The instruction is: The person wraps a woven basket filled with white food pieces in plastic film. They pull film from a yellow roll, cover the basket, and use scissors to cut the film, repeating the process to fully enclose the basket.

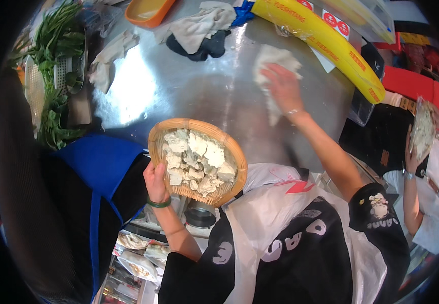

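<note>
My left hand (156,184), with a green bangle at its wrist, grips the left rim of a shallow woven bamboo basket (243,164). Pale, crumbly chunks, apparently tofu (213,152), lie inside it. The basket is held in front of my body, over the near edge of a steel worktable (208,91). Farther up and to the right, my right hand (281,84) rests on a whitish cloth (274,57), pressing it against the tabletop. Part of the cloth hangs out below the palm; the fingertips are blurred.
Leafy greens (48,72) fill a white plastic basket at left. Rags (200,26) and an orange container (149,13) sit at the far side. A long yellow roll (318,45) borders the right. A blue-aproned person (94,163) stands left; another person's hand (411,155) holds a wrapped item.
</note>
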Demonstrator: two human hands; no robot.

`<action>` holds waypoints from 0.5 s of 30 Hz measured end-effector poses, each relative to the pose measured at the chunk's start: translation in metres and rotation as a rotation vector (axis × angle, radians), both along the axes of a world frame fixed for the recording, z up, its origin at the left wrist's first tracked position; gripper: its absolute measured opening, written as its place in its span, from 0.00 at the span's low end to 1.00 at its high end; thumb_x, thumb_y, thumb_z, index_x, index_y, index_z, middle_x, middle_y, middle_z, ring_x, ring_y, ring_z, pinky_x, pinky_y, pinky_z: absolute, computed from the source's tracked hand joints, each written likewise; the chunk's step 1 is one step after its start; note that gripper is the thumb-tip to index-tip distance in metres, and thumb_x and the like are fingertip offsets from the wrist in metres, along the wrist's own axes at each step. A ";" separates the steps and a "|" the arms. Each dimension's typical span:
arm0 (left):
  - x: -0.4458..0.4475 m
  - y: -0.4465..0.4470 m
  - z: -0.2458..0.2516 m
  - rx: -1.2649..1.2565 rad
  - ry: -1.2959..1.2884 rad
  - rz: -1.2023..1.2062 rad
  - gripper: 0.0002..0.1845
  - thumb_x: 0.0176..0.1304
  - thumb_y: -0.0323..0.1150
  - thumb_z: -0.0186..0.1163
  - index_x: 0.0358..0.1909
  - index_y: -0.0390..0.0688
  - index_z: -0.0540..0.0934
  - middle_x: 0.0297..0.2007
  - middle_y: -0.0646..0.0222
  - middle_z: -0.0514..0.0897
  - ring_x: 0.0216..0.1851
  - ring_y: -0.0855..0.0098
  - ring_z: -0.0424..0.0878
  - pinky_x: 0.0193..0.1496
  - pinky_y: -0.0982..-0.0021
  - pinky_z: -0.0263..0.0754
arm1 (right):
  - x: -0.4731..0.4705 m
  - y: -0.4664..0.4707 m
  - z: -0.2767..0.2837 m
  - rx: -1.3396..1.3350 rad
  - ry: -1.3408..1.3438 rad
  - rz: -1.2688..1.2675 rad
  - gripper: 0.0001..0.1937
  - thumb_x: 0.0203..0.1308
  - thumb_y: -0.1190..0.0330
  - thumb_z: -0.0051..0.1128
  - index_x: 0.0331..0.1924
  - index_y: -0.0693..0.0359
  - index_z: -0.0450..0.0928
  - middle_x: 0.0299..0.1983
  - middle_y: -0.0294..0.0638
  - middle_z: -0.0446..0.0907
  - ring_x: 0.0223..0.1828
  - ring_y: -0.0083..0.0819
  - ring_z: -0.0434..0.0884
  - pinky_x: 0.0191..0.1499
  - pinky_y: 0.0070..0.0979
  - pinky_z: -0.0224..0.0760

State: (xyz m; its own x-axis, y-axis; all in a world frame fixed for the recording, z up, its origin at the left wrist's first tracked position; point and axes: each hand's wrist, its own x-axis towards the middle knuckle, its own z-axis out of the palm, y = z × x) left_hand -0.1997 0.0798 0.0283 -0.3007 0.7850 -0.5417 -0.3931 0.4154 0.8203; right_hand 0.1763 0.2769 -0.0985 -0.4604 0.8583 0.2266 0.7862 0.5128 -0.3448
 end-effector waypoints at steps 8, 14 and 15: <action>-0.002 0.013 0.008 -0.039 0.038 -0.093 0.19 0.63 0.29 0.57 0.53 0.28 0.74 0.46 0.63 0.81 0.44 0.76 0.78 0.49 0.75 0.71 | 0.007 -0.076 0.074 -0.111 0.176 -0.111 0.22 0.44 0.81 0.55 0.48 0.58 0.78 0.48 0.44 0.79 0.52 0.46 0.75 0.56 0.40 0.69; 0.003 0.019 0.020 -0.052 0.139 -0.143 0.17 0.65 0.30 0.55 0.51 0.28 0.75 0.46 0.63 0.81 0.43 0.76 0.78 0.49 0.74 0.72 | -0.055 -0.126 -0.001 -0.166 0.113 0.203 0.26 0.53 0.72 0.53 0.59 0.50 0.70 0.61 0.41 0.70 0.65 0.38 0.66 0.67 0.40 0.57; 0.003 0.019 0.020 -0.035 0.150 -0.137 0.17 0.65 0.30 0.55 0.51 0.27 0.75 0.45 0.63 0.81 0.43 0.76 0.78 0.49 0.75 0.72 | -0.005 -0.120 -0.002 -0.141 0.011 0.168 0.26 0.51 0.72 0.56 0.59 0.49 0.71 0.61 0.40 0.70 0.64 0.38 0.67 0.66 0.40 0.58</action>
State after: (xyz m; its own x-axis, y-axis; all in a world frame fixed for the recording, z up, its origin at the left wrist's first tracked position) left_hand -0.1968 0.0985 0.0483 -0.2720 0.8056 -0.5264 -0.2056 0.4858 0.8496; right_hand 0.1713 0.1569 -0.1005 -0.5977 0.7934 0.1152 0.6899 0.5822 -0.4302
